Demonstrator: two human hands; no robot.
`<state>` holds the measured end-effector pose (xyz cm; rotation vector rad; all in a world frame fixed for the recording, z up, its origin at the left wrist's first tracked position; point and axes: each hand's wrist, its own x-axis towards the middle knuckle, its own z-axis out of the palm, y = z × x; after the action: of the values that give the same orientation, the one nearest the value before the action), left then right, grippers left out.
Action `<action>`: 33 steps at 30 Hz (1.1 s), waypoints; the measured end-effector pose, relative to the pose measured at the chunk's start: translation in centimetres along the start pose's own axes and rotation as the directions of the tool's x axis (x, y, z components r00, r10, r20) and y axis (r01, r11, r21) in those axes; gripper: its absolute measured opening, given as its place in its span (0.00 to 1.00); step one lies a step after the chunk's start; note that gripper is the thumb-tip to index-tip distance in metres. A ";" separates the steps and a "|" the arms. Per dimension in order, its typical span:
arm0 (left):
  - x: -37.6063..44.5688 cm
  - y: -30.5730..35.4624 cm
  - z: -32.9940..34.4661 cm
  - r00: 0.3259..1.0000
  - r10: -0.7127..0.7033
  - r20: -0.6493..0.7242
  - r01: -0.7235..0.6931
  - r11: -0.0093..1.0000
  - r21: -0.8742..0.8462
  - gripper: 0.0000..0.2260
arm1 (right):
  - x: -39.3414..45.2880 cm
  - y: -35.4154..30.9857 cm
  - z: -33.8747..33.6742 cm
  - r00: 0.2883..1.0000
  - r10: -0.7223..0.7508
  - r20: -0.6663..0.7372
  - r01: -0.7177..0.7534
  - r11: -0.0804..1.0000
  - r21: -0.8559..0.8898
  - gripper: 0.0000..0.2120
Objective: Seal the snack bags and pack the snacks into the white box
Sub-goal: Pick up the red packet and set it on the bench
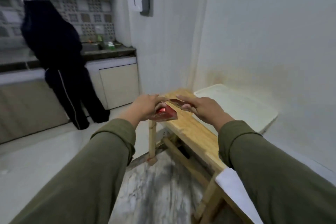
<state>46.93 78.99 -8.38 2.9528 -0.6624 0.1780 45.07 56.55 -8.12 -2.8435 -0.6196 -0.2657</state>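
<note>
Nearest: two olive sleeves reaching fwd over a mottled grey floor, w/ a white cloth-like edge (225,178) on the near end of the bench (189,129), pale bare wood, long, narrow, thin bamboo-like legs. Left hand (147,105) has its grip closed round the red snack bag (164,113), fingers curled over the top, bag sitting at the bench's left edge and poking out past it. Right hand (201,108) lies flatter, fingers fairly straight, tips on a darker brownish flap or 2nd packet (177,102); too blurred to say if it pinches or just presses, or whether it's the same bag's mouth. Bag looks like glossy foil film: light, crinkly, slippery, crushable contents prob. Best hold is the top seam at both corners, not the belly, so air goes out and the mouth stays flat for sealing. Beyond, touching the bench's far side, the white box (234,103): matte, stiff, rounded corners, against the wall. Furthest left, a person in dark clothes at a kitchen counter, back turned
</note>
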 end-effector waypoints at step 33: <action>-26.3 -34.7 36.0 0.459 -0.795 0.396 0.888 0.390 -0.245 0.15 | 21.7 -29.4 54.2 0.392 -0.687 0.612 0.675 0.667 0.316 0.21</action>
<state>41.50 116.35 -50.37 2.4634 0.8021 -0.3553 58.87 104.53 -50.23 -2.3910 -1.9419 0.7628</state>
